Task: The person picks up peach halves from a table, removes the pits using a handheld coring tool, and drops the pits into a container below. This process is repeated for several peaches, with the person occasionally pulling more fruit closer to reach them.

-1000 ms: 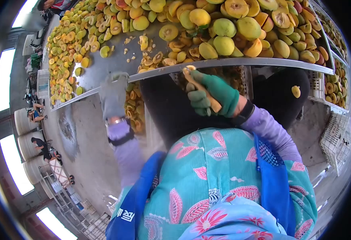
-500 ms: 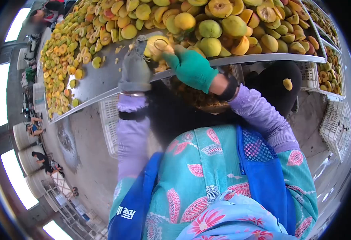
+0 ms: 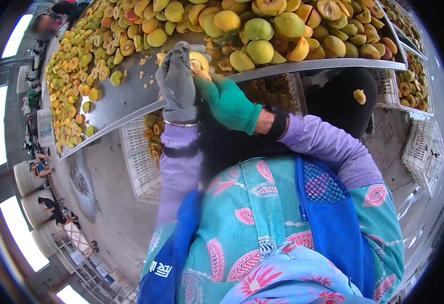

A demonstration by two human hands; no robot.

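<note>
My left hand (image 3: 178,81), in a grey glove, is closed around a yellow peach half (image 3: 199,57) at the tray's near edge. My right hand (image 3: 230,103), in a green glove, meets it from the right. Its thumb and fingers are pressed together by the fruit's brownish cut face, and what they hold, if anything, is hidden. Beyond both hands lies a heap of yellow-green peaches (image 3: 259,29), many of them halved, on a metal tray (image 3: 125,99). Small peach scraps are scattered on the metal left of my left hand.
Below the tray edge stand a white crate (image 3: 140,157) with peach pieces and another container of dark pieces (image 3: 270,93). White crates (image 3: 423,157) are at the right, one holding halves (image 3: 414,91). A peach piece (image 3: 359,96) rests on my dark-clad leg. Other people sit far left.
Both hands have moved slightly down and toward my body with the peach half. My left hand has turned, its knuckles now wrapping more of the fruit.
</note>
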